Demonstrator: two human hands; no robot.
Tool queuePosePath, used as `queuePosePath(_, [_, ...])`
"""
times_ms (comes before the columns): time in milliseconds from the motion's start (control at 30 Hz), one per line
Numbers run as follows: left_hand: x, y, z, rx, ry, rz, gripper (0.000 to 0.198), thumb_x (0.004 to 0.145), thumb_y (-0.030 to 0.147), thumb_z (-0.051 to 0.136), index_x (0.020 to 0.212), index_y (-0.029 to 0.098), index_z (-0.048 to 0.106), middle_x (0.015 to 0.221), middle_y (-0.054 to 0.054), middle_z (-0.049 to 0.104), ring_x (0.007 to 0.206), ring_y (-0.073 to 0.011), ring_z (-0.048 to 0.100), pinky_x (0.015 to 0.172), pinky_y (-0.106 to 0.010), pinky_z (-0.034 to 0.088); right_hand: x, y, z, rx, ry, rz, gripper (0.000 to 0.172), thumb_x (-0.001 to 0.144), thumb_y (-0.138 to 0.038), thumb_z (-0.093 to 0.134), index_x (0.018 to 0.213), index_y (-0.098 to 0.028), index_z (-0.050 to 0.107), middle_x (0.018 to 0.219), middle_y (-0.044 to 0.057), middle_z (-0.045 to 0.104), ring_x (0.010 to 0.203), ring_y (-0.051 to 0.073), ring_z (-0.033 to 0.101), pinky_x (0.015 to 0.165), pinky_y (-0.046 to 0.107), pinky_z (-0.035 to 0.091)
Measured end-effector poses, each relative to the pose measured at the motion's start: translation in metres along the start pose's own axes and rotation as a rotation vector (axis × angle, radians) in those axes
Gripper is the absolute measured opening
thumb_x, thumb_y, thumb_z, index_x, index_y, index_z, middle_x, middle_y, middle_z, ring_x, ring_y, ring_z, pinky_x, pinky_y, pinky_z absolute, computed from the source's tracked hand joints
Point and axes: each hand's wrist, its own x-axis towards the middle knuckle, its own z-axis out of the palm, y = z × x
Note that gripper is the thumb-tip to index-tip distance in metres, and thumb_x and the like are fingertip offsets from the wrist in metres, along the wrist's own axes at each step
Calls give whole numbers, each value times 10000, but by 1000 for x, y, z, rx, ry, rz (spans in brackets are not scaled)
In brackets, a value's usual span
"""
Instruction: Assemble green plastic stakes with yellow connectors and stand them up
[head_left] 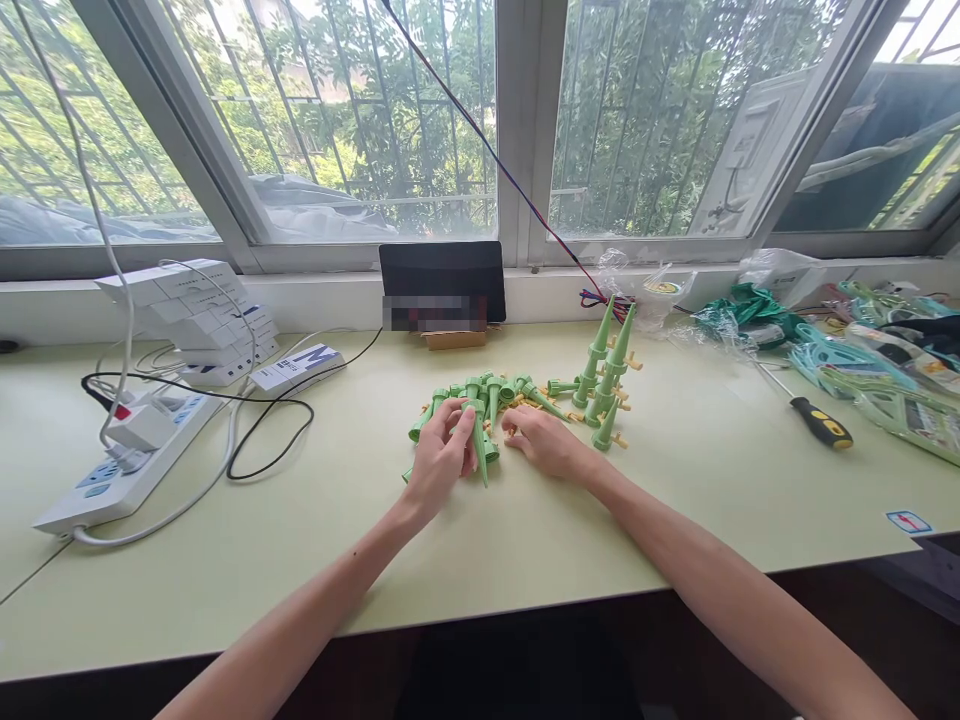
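Note:
My left hand (444,450) is closed around a green plastic watering spike (480,445), thumb along its side, narrow tip pointing down towards me. Just right of it, my right hand (544,440) rests low at the pile with its fingers curled; what they hold, if anything, is hidden. Between and behind both hands lies a heap of loose green spikes (493,388), with small yellow valves (534,404) scattered among them. To the right of my right hand, several green spikes fitted with yellow valves (602,385) stand upright, some stacked on one another.
Left on the table are a white power strip (131,465), stacked white boxes (199,320) and a looping black cable (274,470). A dark tablet (442,280) stands at the back. A screwdriver (821,422) and green plastic packages (862,365) lie right.

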Motion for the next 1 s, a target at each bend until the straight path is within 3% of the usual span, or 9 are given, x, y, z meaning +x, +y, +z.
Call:
queuePosePath(300, [-1, 1, 1, 2, -3, -5, 330, 874, 517, 581, 1025, 224, 556, 730, 22, 542, 427, -80, 478, 361, -201, 348, -3, 0, 1, 47, 53, 41, 178, 884, -93, 574, 1033, -189, 568, 930, 54, 616, 799, 165, 567, 699, 257, 415])
queuePosePath(467, [-1, 2, 0, 3, -8, -16, 346, 856, 524, 598, 1019, 222, 559, 729, 19, 577, 417, -85, 488, 365, -208, 356, -2, -2, -1, 265, 142, 69, 136, 864, -96, 563, 964, -188, 549, 877, 37, 615, 825, 165, 586, 743, 277, 458])
queuePosePath(600, [-2, 1, 1, 21, -24, -12, 359, 862, 521, 592, 1061, 223, 571, 742, 15, 594, 413, -84, 490, 375, -218, 371, -1, -8, -5, 525, 136, 135, 85, 869, -180, 558, 953, -189, 561, 793, 14, 604, 726, 150, 590, 676, 273, 484])
queuePosePath(733, [-3, -1, 1, 37, -29, -4, 357, 880, 514, 576, 1094, 228, 570, 703, 27, 561, 414, -85, 487, 383, -220, 379, 1, -11, -4, 783, 100, 148, 170, 866, -286, 571, 974, -171, 634, 760, 12, 585, 638, 132, 571, 641, 284, 504])
queuePosePath(1000, [-2, 0, 1, 30, -40, 6, 351, 878, 504, 587, 1104, 235, 576, 752, 22, 561, 430, -77, 492, 390, -220, 402, 0, -19, -10, 1051, 82, 155, 296, 823, -454, 664, 901, -171, 703, 727, 9, 602, 654, 122, 558, 705, 306, 518])
